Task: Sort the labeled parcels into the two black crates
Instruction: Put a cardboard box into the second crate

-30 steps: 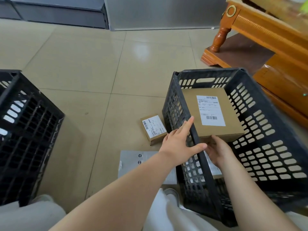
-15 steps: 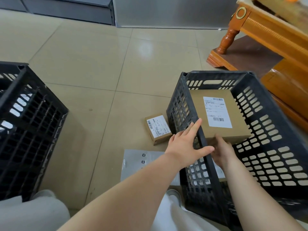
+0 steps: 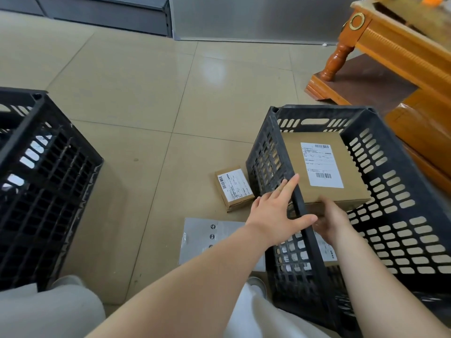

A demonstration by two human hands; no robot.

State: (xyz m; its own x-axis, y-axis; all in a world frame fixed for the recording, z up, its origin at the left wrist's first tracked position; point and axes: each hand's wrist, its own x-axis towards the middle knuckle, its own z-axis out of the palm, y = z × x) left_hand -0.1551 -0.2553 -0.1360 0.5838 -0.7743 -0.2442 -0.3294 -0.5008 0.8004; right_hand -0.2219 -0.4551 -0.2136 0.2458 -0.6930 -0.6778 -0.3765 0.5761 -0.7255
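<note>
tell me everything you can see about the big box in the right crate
The big box is flat, plain brown cardboard, closed, with a white shipping label bearing two barcodes on its top face. It sits inside the right crate, tilted, near edge raised above the crate floor. The right hand holds its near edge from below; fingers are hidden. The left hand rests on the crate's rim, and whether it touches the box cannot be told.

Matt cardboard parcel [image 3: 324, 172], plastic crate [image 3: 395, 206]

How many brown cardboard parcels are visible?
2: a large box inside the right crate, and a small box on the floor beside that crate. Others may be hidden below.
</note>
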